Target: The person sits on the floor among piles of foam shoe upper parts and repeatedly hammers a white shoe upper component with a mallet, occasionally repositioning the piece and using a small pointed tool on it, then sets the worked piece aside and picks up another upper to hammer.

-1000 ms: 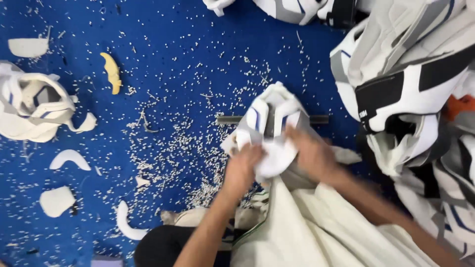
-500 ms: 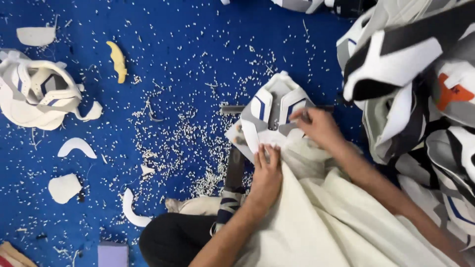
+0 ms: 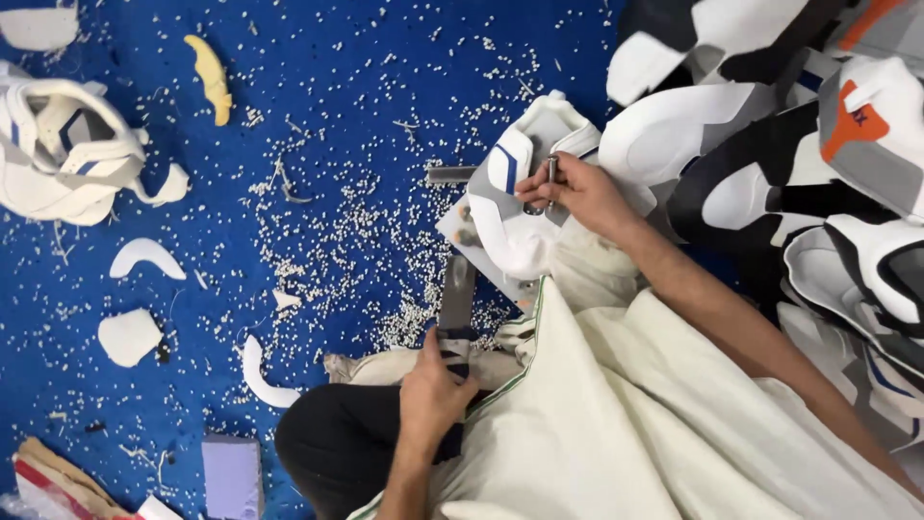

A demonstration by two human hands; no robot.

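Shoe upper [image 3: 525, 207], white with grey panels and a blue stripe, sits on a grey board [image 3: 472, 246] in the middle of the blue floor [image 3: 366, 87], just ahead of my lap. My right hand [image 3: 577, 193] rests on its top edge, fingers pinched closed around a thin metal tool [image 3: 551, 173] that stands upright against the white panel. My left hand [image 3: 433, 390] is low in the frame, wrapped shut around the dark handle of a flat metal blade [image 3: 457, 294]; the blade points up toward the board and its tip lies just beside the board's lower edge. I cannot tell whether the blade touches the shoe upper itself. A cream cloth [image 3: 626, 414] covers my lap and reaches up to the near side of the shoe upper.

White crumbs [image 3: 356, 250] lie scattered thickly over the floor to the left of the board. Farther left I see a second white shoe upper [image 3: 67, 154], a yellow curved offcut [image 3: 212, 77], and several white curved offcuts [image 3: 144, 255], all well apart from my hands. A pale purple block [image 3: 231, 477] lies near the bottom edge. On the right a heap of finished uppers [image 3: 789, 164] in white, black, grey and orange is piled just beside my right forearm.
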